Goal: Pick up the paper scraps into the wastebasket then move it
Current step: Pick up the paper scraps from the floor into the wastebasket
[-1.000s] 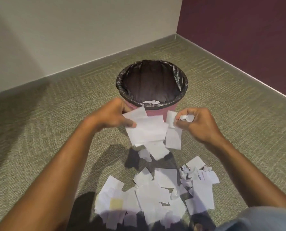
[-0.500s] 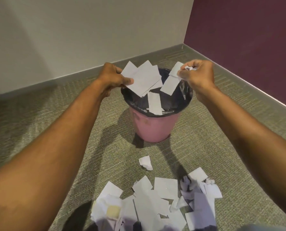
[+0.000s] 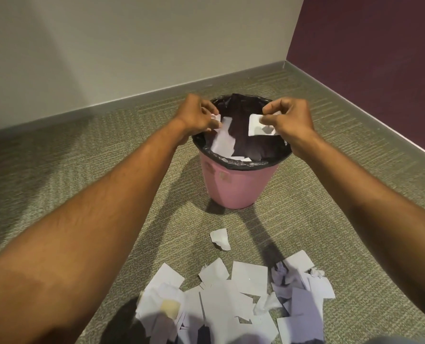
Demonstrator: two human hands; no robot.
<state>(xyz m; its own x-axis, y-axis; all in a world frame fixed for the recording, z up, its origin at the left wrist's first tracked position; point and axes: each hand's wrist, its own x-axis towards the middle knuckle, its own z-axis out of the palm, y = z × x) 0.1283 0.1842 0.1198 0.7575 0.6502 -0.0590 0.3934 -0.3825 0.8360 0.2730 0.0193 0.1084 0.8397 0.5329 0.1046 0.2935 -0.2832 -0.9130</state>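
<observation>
Paper scraps [image 3: 233,304] lay heaped on the carpet [image 3: 82,155] in front of the pink wastebasket [image 3: 238,184], one stray scrap [image 3: 220,239] between heap and basket. Over its black liner [image 3: 246,142], the left hand [image 3: 197,116] pinched a white piece [image 3: 225,137] drooping inside the rim, while the right hand [image 3: 289,119] gripped another piece [image 3: 256,125].

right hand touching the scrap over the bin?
Touching. Head view: right hand pinches the white scrap between its fingertips above the wastebasket.
</observation>
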